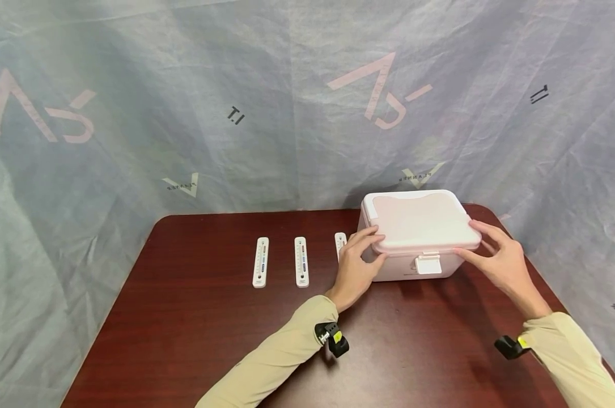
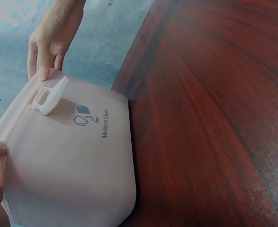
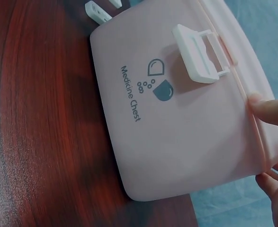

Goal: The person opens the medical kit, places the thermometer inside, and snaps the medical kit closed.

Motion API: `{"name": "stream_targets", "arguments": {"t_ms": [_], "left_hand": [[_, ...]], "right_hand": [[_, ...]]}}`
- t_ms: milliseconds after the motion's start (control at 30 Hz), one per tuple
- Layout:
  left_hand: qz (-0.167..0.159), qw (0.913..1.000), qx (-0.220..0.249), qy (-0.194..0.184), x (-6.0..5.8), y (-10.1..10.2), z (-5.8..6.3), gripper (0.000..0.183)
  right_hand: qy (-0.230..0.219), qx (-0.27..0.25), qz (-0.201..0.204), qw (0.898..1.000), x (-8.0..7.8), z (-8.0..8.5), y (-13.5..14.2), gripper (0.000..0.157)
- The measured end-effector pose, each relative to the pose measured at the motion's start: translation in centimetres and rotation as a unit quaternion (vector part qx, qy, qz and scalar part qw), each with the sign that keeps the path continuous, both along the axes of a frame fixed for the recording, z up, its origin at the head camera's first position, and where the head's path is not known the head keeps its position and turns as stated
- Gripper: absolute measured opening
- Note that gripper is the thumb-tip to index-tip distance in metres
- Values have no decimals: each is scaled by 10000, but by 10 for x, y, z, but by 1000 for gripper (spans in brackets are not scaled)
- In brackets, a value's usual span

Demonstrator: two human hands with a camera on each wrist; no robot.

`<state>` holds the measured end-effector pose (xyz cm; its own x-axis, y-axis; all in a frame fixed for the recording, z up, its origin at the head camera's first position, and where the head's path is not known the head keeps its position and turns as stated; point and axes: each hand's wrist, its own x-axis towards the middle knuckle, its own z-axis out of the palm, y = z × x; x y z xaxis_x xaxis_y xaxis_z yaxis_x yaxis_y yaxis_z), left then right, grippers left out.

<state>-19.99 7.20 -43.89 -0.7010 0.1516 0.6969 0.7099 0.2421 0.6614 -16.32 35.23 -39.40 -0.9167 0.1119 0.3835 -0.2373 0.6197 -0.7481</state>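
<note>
A pale pink medicine chest (image 1: pixel 419 226) with a white-edged lid stands at the back right of the table, its lid down. The white front latch (image 1: pixel 428 264) is flipped out from the chest wall. At the front left corner my left hand (image 1: pixel 357 266) holds the lid edge, fingers on top and thumb at the seam. My right hand (image 1: pixel 501 266) grips the lid's front right corner, its thumb (image 3: pixel 269 109) on the front seam and its fingers round the side. Printed on the front wall is a capsule logo (image 2: pixel 83 113) with the words "Medicine Chest".
Left of the chest lie two white thermometers (image 1: pixel 260 262) (image 1: pixel 301 262), side by side. A third thermometer (image 1: pixel 340 242) is partly hidden behind my left hand. The dark red table (image 1: pixel 195 328) ends at a grey cloth backdrop (image 1: pixel 266 153) close behind the chest.
</note>
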Motion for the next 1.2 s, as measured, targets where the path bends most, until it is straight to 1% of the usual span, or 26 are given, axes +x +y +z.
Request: {"name": "stream_targets", "arguments": {"t_ms": [133,233,433,533,700,867,1033,1200], "left_hand": [[-76,10000,-16,-12,-1,2,2,34],[-109,9999,-54,-54,-2,4,4,33],[-21,9998,-125,-171,-2,6,9,32],[42,9998,-125,-166,-2,6,10,32],[122,9997,-121,-167,-2,5,12,33],[143,9995,-74,-283,0,3,16,30],[247,9993,-32,-273,2,2,20,29],[218,9990,-27,-390,2,3,22,28]], "right_hand": [[-18,-18,-106,9999,-4,-6,8,69],[-62,-76,-185,9998,-4,-8,12,68],[-280,-177,-279,9991,-2,-3,12,65],[-352,-249,-294,9986,-2,-2,11,65],[-313,-247,-272,9988,-3,-1,10,64],[-310,-190,-280,9989,-4,0,8,63],[-278,-236,-253,9990,-6,2,6,62],[-168,-321,-268,9990,-7,4,7,60]]}}
